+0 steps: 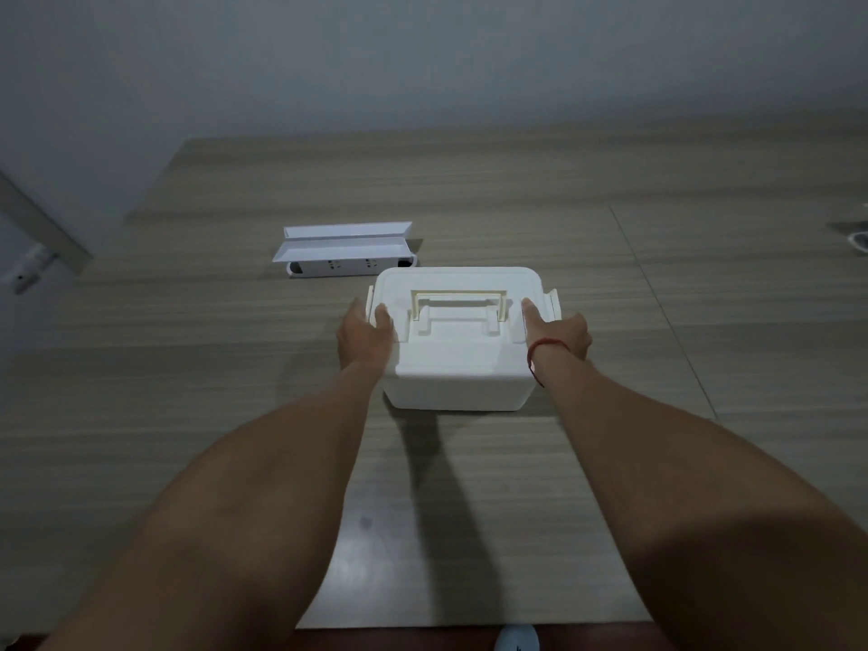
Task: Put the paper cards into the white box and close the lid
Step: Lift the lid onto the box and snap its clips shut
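Both forearms reach out over the desk [188, 415]. Left hand [364, 333] and right hand [561, 331] clasp the ends of the white box [460, 368], thumbs on its shut lid [462, 279]. Long axis runs left-right. Paper cards [345, 242] lie beyond-left.

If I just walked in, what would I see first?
A white box in the middle of the wooden table, lid on, handle folded flat. The left hand and right hand hold its two sides. Behind it to the left lie folded paper cards on a power strip.
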Available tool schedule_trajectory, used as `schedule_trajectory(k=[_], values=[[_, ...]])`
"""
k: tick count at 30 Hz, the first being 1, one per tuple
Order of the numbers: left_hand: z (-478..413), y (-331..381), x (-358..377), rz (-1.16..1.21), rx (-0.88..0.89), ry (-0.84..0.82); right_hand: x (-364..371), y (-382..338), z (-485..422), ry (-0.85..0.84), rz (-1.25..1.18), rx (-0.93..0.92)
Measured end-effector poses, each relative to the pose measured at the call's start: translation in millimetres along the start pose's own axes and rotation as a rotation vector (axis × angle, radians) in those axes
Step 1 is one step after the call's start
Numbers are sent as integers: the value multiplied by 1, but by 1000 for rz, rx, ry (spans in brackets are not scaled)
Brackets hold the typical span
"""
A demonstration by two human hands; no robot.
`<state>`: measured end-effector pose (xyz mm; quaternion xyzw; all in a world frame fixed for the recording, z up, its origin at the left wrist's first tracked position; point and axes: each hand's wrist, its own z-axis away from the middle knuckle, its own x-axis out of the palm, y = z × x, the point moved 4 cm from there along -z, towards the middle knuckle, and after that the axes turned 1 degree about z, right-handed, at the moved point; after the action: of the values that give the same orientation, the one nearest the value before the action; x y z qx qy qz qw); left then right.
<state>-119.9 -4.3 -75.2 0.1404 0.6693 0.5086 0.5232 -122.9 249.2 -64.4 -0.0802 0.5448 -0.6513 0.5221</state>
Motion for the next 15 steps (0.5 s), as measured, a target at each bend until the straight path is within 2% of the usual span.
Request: schedule_trajectory(k=[5,9,15], values=[[3,-2,6,26,-53,-3,5,-4,-3,-14,20,-16],[1,-6,7,67,-31,18,6,-5,0,-7,56,-81],[1,-5,7,58,-37,39,9,-10,2,65,155,-128]])
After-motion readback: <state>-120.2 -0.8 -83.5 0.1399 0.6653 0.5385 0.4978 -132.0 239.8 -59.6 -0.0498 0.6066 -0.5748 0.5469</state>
